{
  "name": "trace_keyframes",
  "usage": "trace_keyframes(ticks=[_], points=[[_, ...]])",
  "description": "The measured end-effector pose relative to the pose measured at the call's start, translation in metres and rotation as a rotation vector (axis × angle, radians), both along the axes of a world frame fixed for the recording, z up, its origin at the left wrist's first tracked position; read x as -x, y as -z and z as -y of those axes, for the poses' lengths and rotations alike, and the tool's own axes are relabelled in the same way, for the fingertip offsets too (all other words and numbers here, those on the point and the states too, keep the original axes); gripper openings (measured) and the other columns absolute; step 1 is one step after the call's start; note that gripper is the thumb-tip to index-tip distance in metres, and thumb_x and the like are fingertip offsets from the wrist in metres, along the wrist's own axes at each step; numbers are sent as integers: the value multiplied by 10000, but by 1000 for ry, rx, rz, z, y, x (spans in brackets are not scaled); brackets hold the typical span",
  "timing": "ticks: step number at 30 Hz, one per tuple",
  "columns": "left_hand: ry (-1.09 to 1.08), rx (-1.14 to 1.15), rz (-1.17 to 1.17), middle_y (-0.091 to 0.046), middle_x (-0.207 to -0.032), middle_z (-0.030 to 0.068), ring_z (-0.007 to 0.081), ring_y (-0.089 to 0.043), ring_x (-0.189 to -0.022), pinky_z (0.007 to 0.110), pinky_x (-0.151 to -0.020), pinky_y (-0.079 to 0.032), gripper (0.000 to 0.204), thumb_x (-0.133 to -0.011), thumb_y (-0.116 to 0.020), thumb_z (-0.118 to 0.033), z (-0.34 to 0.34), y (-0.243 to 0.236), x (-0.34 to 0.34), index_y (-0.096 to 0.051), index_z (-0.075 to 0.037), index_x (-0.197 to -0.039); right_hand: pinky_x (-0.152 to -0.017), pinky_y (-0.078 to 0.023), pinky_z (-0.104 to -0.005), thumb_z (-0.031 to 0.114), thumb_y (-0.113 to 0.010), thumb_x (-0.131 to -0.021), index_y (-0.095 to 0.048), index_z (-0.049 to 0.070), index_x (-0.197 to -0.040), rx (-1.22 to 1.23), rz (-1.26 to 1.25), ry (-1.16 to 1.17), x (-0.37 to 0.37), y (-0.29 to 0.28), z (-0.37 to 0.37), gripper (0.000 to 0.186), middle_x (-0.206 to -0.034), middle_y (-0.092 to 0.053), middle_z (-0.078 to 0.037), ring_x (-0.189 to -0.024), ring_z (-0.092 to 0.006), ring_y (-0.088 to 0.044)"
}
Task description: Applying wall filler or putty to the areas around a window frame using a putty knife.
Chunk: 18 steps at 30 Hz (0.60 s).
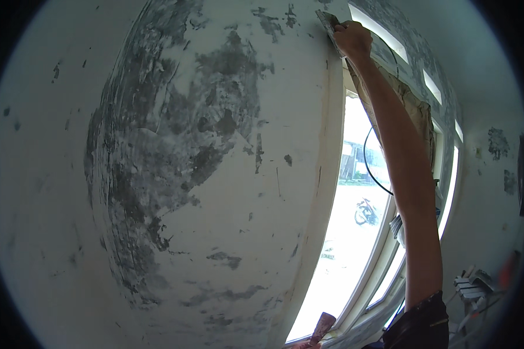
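Note:
My right arm reaches up along the window side. At the top, my right hand (354, 41) is closed around a plastering trowel (329, 24), its flat, smeared blade lying close to the wall by the upper window corner. Whether the blade touches the wall I cannot tell. The wall (285, 203) is white with large, rough dark grey patches. At the bottom edge, a reddish-brown, stained tool handle (325, 326) points upward in front of the window. A skin-toned sliver beside its base may be my left hand; its fingers are cut off by the frame.
A bright tall window (343, 244) stands right of the wall, with a brown crumpled covering (410, 99) at its top and a dark cable (367, 160) hanging in front. Outside is a motorcycle (365, 212). Cluttered pale items (474, 288) stand at lower right.

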<state>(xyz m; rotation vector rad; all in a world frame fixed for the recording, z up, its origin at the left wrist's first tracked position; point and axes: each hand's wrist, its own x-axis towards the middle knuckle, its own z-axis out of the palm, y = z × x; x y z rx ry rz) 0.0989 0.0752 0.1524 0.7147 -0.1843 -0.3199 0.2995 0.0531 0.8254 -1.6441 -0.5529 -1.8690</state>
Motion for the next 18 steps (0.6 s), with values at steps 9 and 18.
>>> trace_keyframes(ticks=[9,18], points=[[31,-23,-35,-337,-538,-102,25,-277,-383,206,-327,-189,147,-931,-581,-165,-12,22,-16,-524,-150,-796,-902,-502,-399,315,-612,-799,-732,178,-1051,56,156,36,3,-14,-12,311,-1037,-709,-110,-989,-323,-663],[38,79,23,-345,-534,-81,47,-285,-376,227,-320,-204,175,-945,-552,-222,-24,33,-32,-492,-175,-788,-928,-487,-399,335,-592,-803,-737,207,-1062,-3,127,-87,-2,-12,-7,323,-1064,-709,-94,-1008,-309,-660]])
